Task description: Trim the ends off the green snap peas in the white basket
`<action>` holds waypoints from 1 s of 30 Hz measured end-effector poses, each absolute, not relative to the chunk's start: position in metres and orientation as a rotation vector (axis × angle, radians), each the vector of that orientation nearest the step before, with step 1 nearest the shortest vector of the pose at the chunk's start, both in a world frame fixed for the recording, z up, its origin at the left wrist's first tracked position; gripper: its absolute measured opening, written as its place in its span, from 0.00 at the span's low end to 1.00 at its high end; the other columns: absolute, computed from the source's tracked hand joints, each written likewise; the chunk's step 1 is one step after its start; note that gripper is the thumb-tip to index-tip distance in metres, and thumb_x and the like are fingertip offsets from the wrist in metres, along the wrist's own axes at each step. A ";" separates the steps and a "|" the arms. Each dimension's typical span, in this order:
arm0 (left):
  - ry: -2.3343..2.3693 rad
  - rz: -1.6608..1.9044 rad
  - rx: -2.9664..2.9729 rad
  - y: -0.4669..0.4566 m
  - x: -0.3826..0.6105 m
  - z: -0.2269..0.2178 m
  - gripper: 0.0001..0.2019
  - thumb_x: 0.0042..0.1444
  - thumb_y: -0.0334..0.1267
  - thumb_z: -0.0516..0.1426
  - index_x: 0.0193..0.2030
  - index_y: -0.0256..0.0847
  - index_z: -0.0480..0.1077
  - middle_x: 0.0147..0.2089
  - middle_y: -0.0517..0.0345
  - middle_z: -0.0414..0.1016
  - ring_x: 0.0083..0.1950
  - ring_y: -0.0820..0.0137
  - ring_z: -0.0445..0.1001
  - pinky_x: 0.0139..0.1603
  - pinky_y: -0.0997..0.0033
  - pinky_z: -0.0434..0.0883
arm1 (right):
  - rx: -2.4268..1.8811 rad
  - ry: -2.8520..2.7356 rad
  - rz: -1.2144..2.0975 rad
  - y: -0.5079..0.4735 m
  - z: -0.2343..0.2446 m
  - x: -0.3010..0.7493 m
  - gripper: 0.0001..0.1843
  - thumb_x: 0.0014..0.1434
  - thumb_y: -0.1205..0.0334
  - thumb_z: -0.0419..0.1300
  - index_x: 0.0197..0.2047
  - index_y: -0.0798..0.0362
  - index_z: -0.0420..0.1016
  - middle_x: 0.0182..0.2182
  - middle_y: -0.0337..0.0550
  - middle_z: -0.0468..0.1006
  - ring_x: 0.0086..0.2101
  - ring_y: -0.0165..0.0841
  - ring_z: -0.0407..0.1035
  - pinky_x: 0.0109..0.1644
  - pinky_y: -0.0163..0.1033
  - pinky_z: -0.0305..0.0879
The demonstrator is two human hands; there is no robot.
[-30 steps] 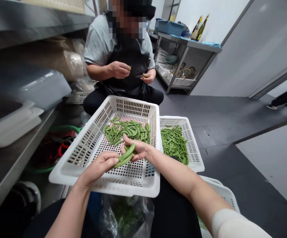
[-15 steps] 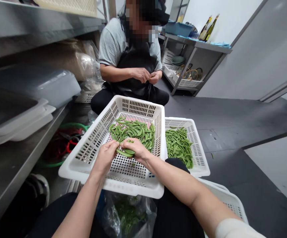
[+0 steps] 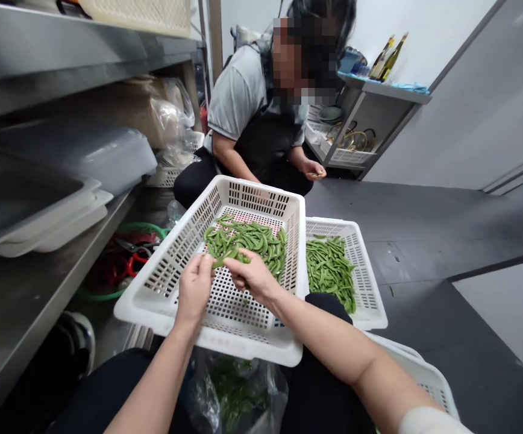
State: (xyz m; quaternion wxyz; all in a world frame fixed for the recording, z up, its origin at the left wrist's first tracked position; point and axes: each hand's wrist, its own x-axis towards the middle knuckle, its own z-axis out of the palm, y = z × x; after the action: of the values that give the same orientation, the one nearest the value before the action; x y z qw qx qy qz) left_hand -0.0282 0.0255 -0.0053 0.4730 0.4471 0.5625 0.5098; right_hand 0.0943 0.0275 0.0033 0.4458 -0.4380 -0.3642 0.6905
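Observation:
My left hand [image 3: 194, 288] and my right hand [image 3: 252, 275] meet over a white slotted basket [image 3: 162, 283] on my lap. Both pinch the same green pea pod [image 3: 229, 255], left fingers at its left end, right fingers at its right. A heap of pea pods [image 3: 247, 239] lies at the basket's far end, just beyond my fingers. To the right a second white basket [image 3: 364, 283] holds another pile of green pods [image 3: 329, 269].
A seated person [image 3: 261, 120] in a grey shirt and black apron works opposite, one hand [image 3: 313, 169] low. Steel shelving [image 3: 40, 241] with tubs runs along the left. A plastic bag of greens [image 3: 234, 392] sits between my knees. A metal rack [image 3: 370, 120] with bottles stands behind.
My hands moved forward toward the pod heap, still holding a pod between them. The person opposite leaned over and dropped one hand beside the knee. The view shifted left.

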 end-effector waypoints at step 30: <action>0.961 0.748 0.836 0.027 -0.038 0.006 0.10 0.37 0.40 0.56 0.19 0.40 0.57 0.16 0.71 0.52 0.16 0.84 0.43 0.16 0.82 0.41 | -1.027 -0.979 1.692 0.042 0.004 0.119 0.14 0.47 0.53 0.61 0.30 0.52 0.63 0.13 0.26 0.57 0.13 0.21 0.49 0.17 0.28 0.43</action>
State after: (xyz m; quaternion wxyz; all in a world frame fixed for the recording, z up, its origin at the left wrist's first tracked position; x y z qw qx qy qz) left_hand -0.0385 0.0273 0.0064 0.7392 0.3812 0.4382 0.3410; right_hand 0.1186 0.0417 0.0042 0.4500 -0.4152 -0.3959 0.6844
